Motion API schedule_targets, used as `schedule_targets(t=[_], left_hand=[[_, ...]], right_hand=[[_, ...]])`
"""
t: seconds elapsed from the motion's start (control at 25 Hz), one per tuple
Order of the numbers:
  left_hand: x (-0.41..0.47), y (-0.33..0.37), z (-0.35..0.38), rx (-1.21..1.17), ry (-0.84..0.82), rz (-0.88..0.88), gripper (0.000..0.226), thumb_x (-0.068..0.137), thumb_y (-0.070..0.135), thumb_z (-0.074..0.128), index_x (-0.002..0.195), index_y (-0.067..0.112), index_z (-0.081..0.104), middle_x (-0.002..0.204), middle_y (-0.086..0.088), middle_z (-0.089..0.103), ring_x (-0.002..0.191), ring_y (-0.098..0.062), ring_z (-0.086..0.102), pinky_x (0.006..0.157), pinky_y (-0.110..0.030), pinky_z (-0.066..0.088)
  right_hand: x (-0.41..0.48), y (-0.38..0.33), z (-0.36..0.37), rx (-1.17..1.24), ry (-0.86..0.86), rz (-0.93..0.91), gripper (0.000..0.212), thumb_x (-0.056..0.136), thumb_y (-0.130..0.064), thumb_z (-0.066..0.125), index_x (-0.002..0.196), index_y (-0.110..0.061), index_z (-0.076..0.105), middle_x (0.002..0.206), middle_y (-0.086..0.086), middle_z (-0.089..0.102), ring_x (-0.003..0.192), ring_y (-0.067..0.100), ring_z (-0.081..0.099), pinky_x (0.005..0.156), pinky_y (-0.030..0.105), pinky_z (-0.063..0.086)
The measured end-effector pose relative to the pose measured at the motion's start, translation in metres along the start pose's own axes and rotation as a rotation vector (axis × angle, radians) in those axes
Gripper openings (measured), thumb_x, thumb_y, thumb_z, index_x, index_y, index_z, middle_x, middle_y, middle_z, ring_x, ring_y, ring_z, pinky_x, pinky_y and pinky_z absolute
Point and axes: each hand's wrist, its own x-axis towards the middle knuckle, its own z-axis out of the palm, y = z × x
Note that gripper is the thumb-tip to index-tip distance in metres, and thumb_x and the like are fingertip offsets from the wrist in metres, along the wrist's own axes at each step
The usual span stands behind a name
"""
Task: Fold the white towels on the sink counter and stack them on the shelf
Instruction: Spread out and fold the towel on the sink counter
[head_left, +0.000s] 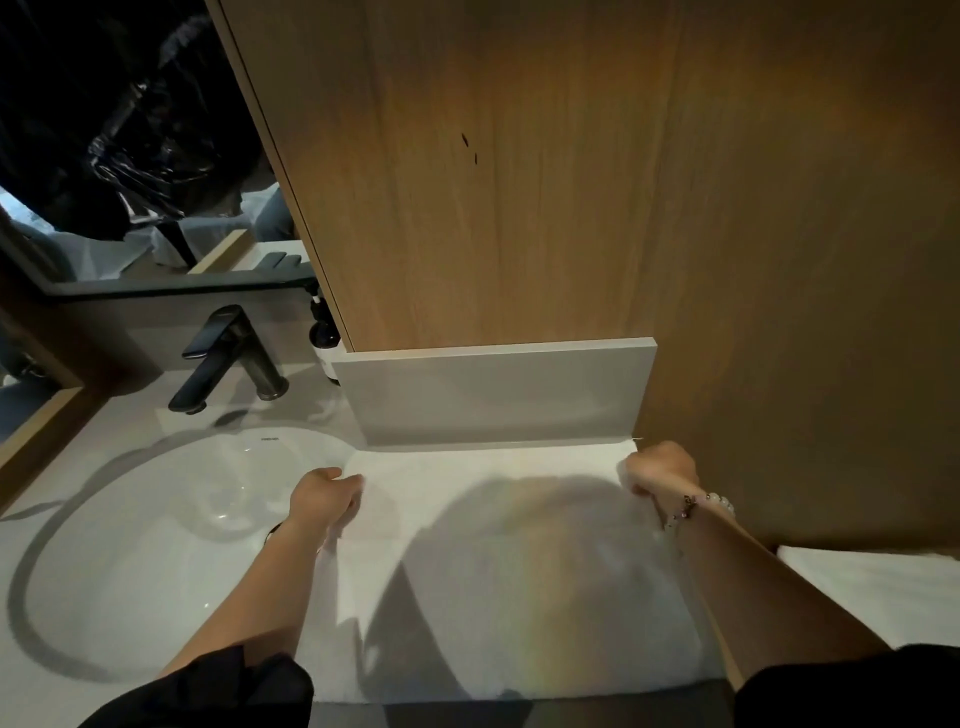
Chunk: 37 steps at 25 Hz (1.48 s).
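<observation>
A white towel (498, 571) lies spread flat on the sink counter, reaching from the backsplash to the front edge. My left hand (323, 496) grips its far left corner beside the basin, fingers curled. At the far right corner my right hand (658, 470), a bead bracelet on its wrist, pinches the towel against the wooden wall. A head-shaped shadow falls across the middle of the towel. Another white towel (878, 592) shows at the right edge, behind my right forearm.
An oval white basin (156, 545) fills the counter's left side, with a black faucet (228, 358) behind it. A dark soap bottle (324, 338) stands by the grey backsplash (493, 395). Wooden panels (519, 182) rise behind and to the right.
</observation>
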Motion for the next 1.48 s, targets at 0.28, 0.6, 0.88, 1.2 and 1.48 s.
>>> schedule_targets(t=[0.28,0.6,0.88,1.2,1.48], left_hand=[[0.024,0.002,0.007,-0.098,0.096,0.034,0.028,0.088,0.018,0.056,0.084,-0.009,0.063,0.05,-0.003,0.05,0.075,-0.038,0.058,0.071,-0.032,0.046],[0.017,-0.003,0.002,-0.069,0.101,0.104,0.038,0.09,0.019,0.047,0.054,0.007,0.045,0.046,-0.008,0.051,0.058,-0.026,0.051,0.063,-0.03,0.039],[-0.005,0.001,-0.011,-0.181,0.204,0.191,0.02,0.093,0.016,0.051,0.078,0.006,0.061,0.074,-0.011,0.057,0.075,-0.024,0.052,0.072,-0.028,0.039],[-0.072,-0.022,-0.038,-0.464,0.015,0.147,0.013,0.098,0.014,0.046,0.103,0.004,0.053,0.081,-0.016,0.064,0.068,-0.033,0.063,0.068,-0.038,0.052],[-0.101,-0.049,-0.054,-0.414,-0.252,0.082,0.024,0.103,0.025,0.03,0.106,0.019,0.053,0.115,0.003,0.062,0.106,-0.02,0.061,0.104,-0.039,0.033]], right_hand=[[0.005,-0.017,0.001,-0.098,0.051,0.129,0.011,0.076,-0.004,0.06,0.065,-0.007,0.06,0.064,0.006,0.059,0.058,0.017,0.053,0.054,0.024,0.042],[-0.006,-0.006,-0.001,0.047,0.106,-0.043,0.011,0.083,-0.023,0.058,0.081,-0.016,0.066,0.091,0.01,0.069,0.095,0.029,0.063,0.074,0.024,0.043],[-0.027,-0.009,-0.007,0.204,0.214,-0.087,0.031,0.083,-0.025,0.059,0.054,-0.015,0.055,0.073,0.007,0.069,0.09,0.03,0.065,0.081,0.028,0.049],[-0.067,0.024,-0.017,0.448,0.187,-0.233,0.02,0.088,-0.021,0.062,0.092,-0.002,0.068,0.079,0.008,0.064,0.063,0.015,0.062,0.071,0.031,0.051],[-0.096,0.077,-0.029,0.78,-0.345,-0.17,0.043,0.088,-0.029,0.063,0.125,-0.014,0.047,0.114,0.004,0.065,0.109,0.018,0.058,0.1,0.032,0.035]])
